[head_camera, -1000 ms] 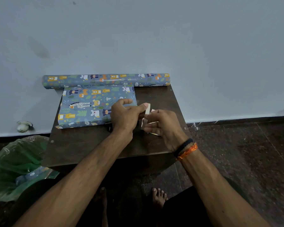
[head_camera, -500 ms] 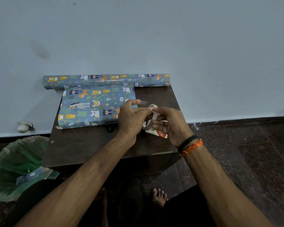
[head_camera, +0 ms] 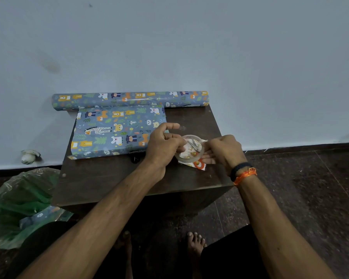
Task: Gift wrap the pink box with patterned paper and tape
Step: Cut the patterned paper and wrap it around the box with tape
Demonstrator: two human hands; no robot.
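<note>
Head view: a dark wooden table (head_camera: 109, 178) against a pale blue wall (head_camera: 189, 47), dark speckled floor (head_camera: 310, 198) around, a green plastic bag (head_camera: 18, 202) at lower left. At the table's back, the paper roll (head_camera: 129, 99); in front of it, touching, the wrapped box (head_camera: 113, 131) (no pink showing). Left hand (head_camera: 162, 146) and right hand (head_camera: 224, 152) both gripped the tape roll (head_camera: 189, 148) just beside the box. Step, probably: freeing a strip. Next: pulling it, tearing it, pressing it over a seam.

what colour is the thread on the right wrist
Orange thread, beside a black band, in the head view.
</note>
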